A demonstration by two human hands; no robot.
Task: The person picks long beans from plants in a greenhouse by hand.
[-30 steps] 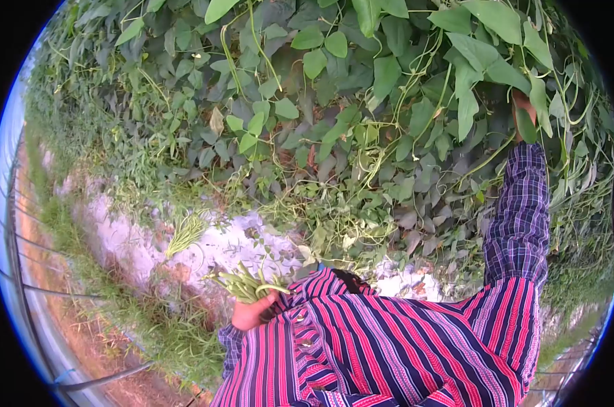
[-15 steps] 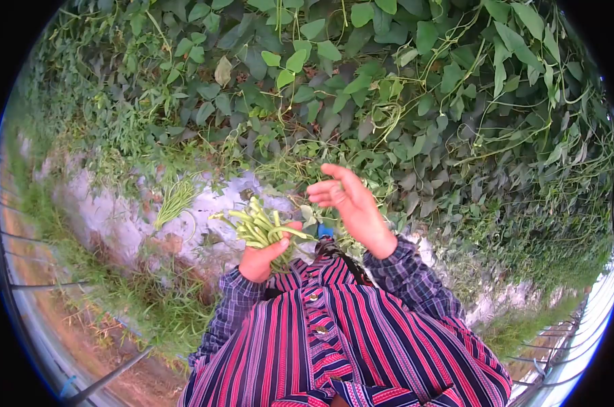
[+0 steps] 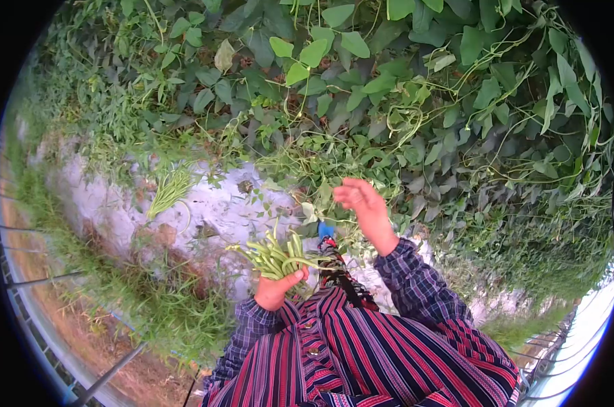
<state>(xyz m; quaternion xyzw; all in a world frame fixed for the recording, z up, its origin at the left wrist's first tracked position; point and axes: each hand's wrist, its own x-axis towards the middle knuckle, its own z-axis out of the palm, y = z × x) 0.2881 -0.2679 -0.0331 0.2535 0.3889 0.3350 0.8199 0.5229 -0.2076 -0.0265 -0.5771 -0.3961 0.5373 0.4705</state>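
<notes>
A bunch of green long beans [image 3: 271, 256] is gripped in my left hand [image 3: 280, 287], low in front of the striped garment. The bean ends fan out above my thumb, while their lower parts are hidden behind the hand. My right hand [image 3: 366, 211] is raised in front of the leafy vines [image 3: 388, 146], its fingers loosely bent, with nothing visible in it. Another bundle of long beans [image 3: 170, 194] lies on the pale ground cover to the left.
Dense climbing bean plants [image 3: 483, 88] fill the far side and the right. A whitish ground sheet [image 3: 218, 203] runs along their base, bordered by grass [image 3: 164, 312] at the left. A blue shoe tip [image 3: 326, 229] shows below the vines. Metal bars [image 3: 110, 373] stand at lower left.
My left hand has moved down and slightly right with the beans. My right hand has shifted a little right and its fingers are more bent. The view has moved slightly.
</notes>
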